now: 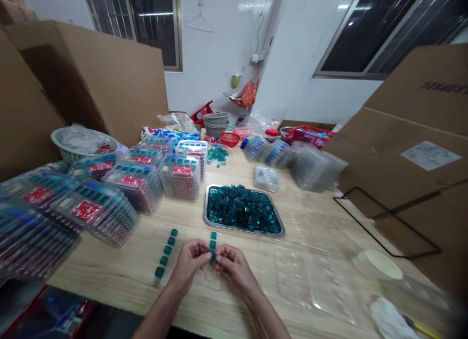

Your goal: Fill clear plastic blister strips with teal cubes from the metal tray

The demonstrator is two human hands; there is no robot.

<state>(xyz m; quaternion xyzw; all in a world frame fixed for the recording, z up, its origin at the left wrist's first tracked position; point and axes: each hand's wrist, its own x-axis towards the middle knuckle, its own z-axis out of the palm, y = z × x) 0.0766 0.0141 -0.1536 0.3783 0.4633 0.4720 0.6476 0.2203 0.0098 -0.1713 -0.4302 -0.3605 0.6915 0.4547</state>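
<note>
My left hand (192, 262) and my right hand (234, 268) meet over a clear plastic blister tray (210, 282) on the table. Both have thumb and fingers closed at a small glossy teal square piece (212, 254), partly hidden by the fingertips. Just beyond it, in the same column, sit two more teal squares (213, 235). To the left of my left hand, several teal squares (167, 250) form a slanting row on clear plastic. Behind my hands stands a metal tray (244, 229) heaped with loose teal pieces (243, 207).
Stacks of filled clear packs (179, 180) crowd the left side. Empty clear blister trays (314, 275) lie at right, near a pale bowl (378, 265) and a black wire frame (387, 222). Cardboard boxes (117, 80) flank the table. A plate of teal pieces (218, 154) stands farther back.
</note>
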